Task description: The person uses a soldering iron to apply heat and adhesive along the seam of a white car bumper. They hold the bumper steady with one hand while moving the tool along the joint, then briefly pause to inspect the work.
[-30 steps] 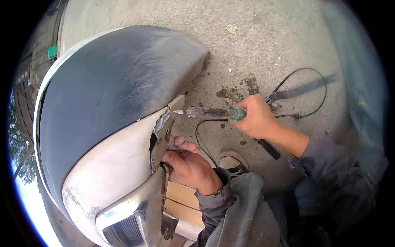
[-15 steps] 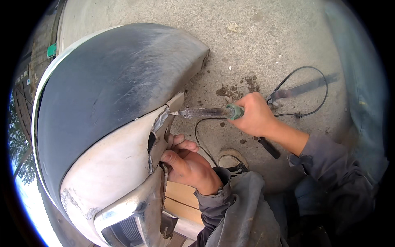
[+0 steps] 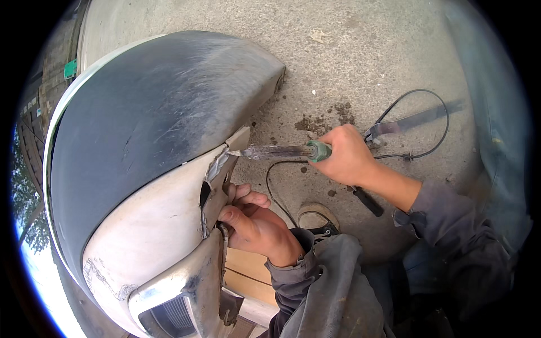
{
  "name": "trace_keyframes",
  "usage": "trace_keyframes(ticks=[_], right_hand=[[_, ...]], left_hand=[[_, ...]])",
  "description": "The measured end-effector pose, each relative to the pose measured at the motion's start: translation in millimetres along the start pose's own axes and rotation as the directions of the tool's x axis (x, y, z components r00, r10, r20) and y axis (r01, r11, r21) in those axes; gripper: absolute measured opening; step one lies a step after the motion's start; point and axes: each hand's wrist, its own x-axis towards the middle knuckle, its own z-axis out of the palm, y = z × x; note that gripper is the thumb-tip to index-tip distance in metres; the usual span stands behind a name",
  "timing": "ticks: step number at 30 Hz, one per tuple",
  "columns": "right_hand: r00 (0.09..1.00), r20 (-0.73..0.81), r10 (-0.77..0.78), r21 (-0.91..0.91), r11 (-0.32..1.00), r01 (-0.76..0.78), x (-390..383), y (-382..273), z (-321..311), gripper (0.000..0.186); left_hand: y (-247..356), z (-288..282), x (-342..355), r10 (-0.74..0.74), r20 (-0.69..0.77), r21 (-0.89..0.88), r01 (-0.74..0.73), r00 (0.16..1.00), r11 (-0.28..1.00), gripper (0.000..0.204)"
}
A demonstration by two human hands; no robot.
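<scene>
A large bumper, dark grey on its upper part and dirty white below, fills the left side. Its near edge is cracked, with a ragged, silvery grey strip along the break. In my right hand is a soldering iron with a green collar and a stained metal shaft. Its pointed tip touches the top of the ragged strip. My left hand holds the bumper's broken edge just below, thumb on the near side; some fingertips are hidden behind the panel.
A black cable loops over the concrete ground, beside a flat grey strip. A black handle lies under my right forearm. A light shoe is near my left wrist. Dark crumbs are scattered about.
The iron and my right hand have shifted slightly left, the tip staying at the broken edge. My left hand keeps its hold almost unmoved.
</scene>
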Motion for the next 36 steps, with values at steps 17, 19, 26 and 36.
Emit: trace_keyframes(ticks=[17, 19, 26, 36], right_hand=[[0.999, -0.012, -0.048, 0.037, 0.998, 0.048, -0.1, -1.0, -1.4, 0.016], [0.999, -0.018, -0.051, 0.025, 0.998, 0.052, 0.1, -1.3, -0.7, 0.016], [1.0, -0.004, -0.018, -0.003, 1.0, 0.018, 1.9, -4.5, -2.2, 0.016], [0.999, -0.043, -0.006, 0.086, 0.996, 0.01, 2.2, -1.4, -2.4, 0.015]], left_hand=[[3.2, 2.3, -0.2, 0.003, 0.013, 0.0, -0.003, 1.0, 1.0, 0.058], [4.5, 3.5, -0.9, 0.0, 0.014, 0.005, 0.0, 1.0, 1.0, 0.059], [-1.4, -1.4, 1.6, 0.008, 0.023, -0.017, -0.008, 1.0, 1.0, 0.056], [1.4, 1.6, 0.4, 0.0, 0.012, -0.015, 0.001, 1.0, 1.0, 0.058]])
